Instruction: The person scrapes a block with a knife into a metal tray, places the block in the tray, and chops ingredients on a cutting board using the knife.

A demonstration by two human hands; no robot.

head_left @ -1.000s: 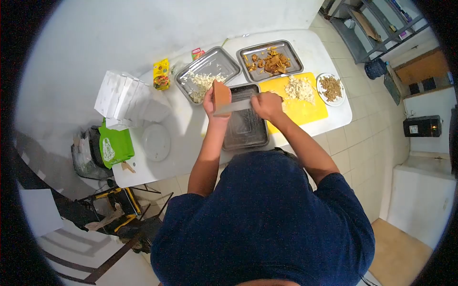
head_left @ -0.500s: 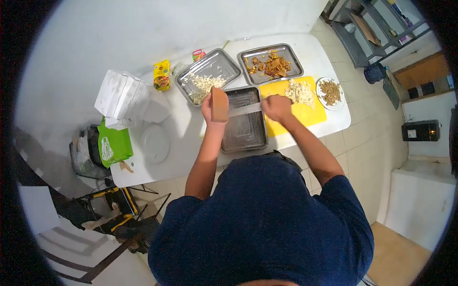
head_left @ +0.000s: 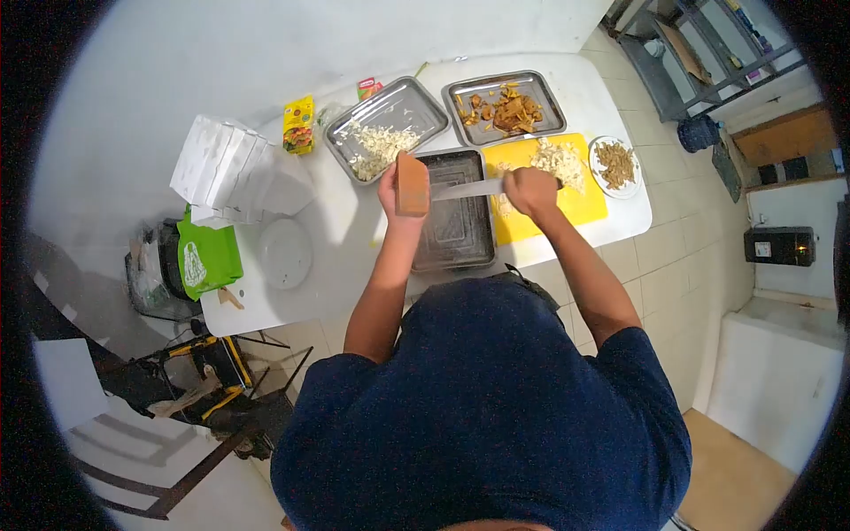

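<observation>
**Brown block (head_left: 412, 188) in left hand (head_left: 388, 192), knife (head_left: 474, 188) in right hand (head_left: 533, 189)**

In the head view, we see the left hand curled around the brown block, which stands along the left edge of a dark tray (head_left: 456, 241), as seen from above. The right hand is closed in a fist on the handle of the knife. The blade points to the left across this tray and its tip is next to the block — we cannot tell if they are touching.

Below the right hand we find a yellow cutting board (head_left: 575, 211) with chopped pale pieces (head_left: 560, 162). Just beside the board is a white plate (head_left: 621, 193) of brownish bits (head_left: 614, 165). Behind the dark tray we see two metal trays: the left one (head_left: 414, 99) holds pale shreds (head_left: 381, 146), the right one (head_left: 481, 134) holds browned pieces (head_left: 513, 113). All these things are on a white table (head_left: 341, 288).
</observation>
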